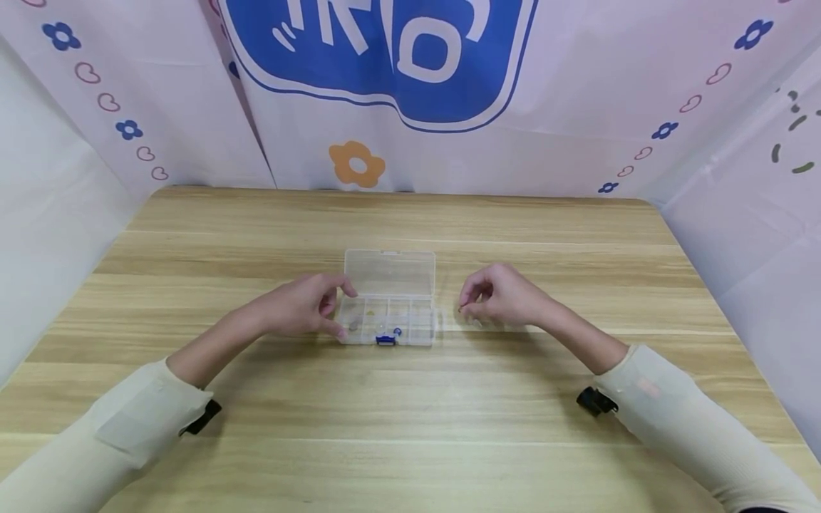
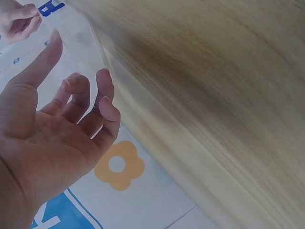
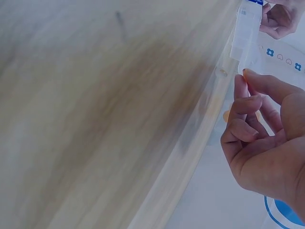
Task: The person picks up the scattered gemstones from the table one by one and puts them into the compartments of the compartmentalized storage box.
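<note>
A clear plastic compartment box with a blue latch lies on the table, its lid raised at the back. Inside are a few tiny pieces, among them a blue one and a yellowish one. My left hand is at the box's left end, thumb by the front corner and index finger near the lid side, the two spread apart. To the right of the box, my right hand pinches a tiny orange-red bead between thumb and index fingertips.
Small clear pieces lie on the wooden table just under my right hand. A white printed cloth hangs behind the table's back edge, with more white cloth along both sides. Black straps show at the sleeves.
</note>
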